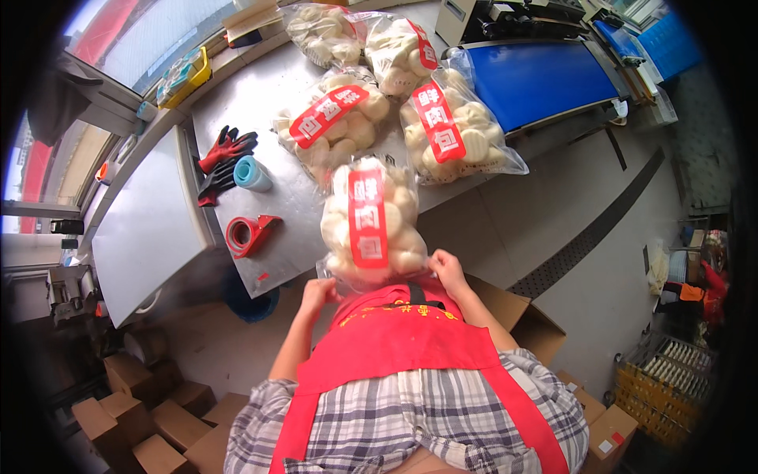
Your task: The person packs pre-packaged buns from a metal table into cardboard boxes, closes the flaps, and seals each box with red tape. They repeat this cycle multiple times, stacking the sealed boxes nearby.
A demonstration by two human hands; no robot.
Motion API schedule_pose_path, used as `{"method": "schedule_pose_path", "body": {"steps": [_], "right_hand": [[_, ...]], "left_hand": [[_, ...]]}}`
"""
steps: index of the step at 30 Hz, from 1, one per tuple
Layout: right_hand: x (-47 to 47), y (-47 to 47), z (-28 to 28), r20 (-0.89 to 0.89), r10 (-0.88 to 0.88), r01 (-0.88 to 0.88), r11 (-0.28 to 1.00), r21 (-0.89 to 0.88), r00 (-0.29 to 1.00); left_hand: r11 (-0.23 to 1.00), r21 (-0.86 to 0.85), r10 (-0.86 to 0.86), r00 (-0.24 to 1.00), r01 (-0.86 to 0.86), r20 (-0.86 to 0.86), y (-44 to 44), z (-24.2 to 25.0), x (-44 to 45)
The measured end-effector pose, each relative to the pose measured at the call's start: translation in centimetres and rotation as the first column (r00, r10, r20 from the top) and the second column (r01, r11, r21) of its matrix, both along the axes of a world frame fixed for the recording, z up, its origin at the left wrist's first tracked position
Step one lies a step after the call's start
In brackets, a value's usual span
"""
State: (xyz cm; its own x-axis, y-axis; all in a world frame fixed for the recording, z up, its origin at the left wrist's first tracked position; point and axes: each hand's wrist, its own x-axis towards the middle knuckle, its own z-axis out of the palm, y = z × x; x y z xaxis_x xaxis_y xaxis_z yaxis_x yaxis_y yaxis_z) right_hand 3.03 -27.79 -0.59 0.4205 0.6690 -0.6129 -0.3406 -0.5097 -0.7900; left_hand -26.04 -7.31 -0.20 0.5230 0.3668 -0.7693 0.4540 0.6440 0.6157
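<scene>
Directly before me is a clear plastic bag of white buns with a red printed strip, at the near edge of the metal table. My left hand grips the bag's near left corner. At the near right corner, my right hand pinches the plastic film. Beyond this bag lie several similar filled bags: one at left, one at right, and two farther back, a right one and a left one.
On the table's left lie a red tape dispenser, a light-blue roll and red-black work gloves. A blue conveyor belt runs at back right. An open cardboard box stands by my right side; several cartons sit behind left.
</scene>
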Motion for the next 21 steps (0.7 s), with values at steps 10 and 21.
{"method": "schedule_pose_path", "body": {"steps": [10,21], "right_hand": [[3.0,5.5,-0.4,-0.389,0.047,-0.03,0.998,0.051,0.92],[-2.9,4.4,0.7,-0.417,-0.071,0.206,0.935,0.288,0.906]], "left_hand": [[0.846,0.53,-0.058,0.998,0.056,-0.012,6.1,-2.3,7.2],[0.991,0.128,0.0,0.93,-0.05,0.367,6.3,-0.7,8.3]]}}
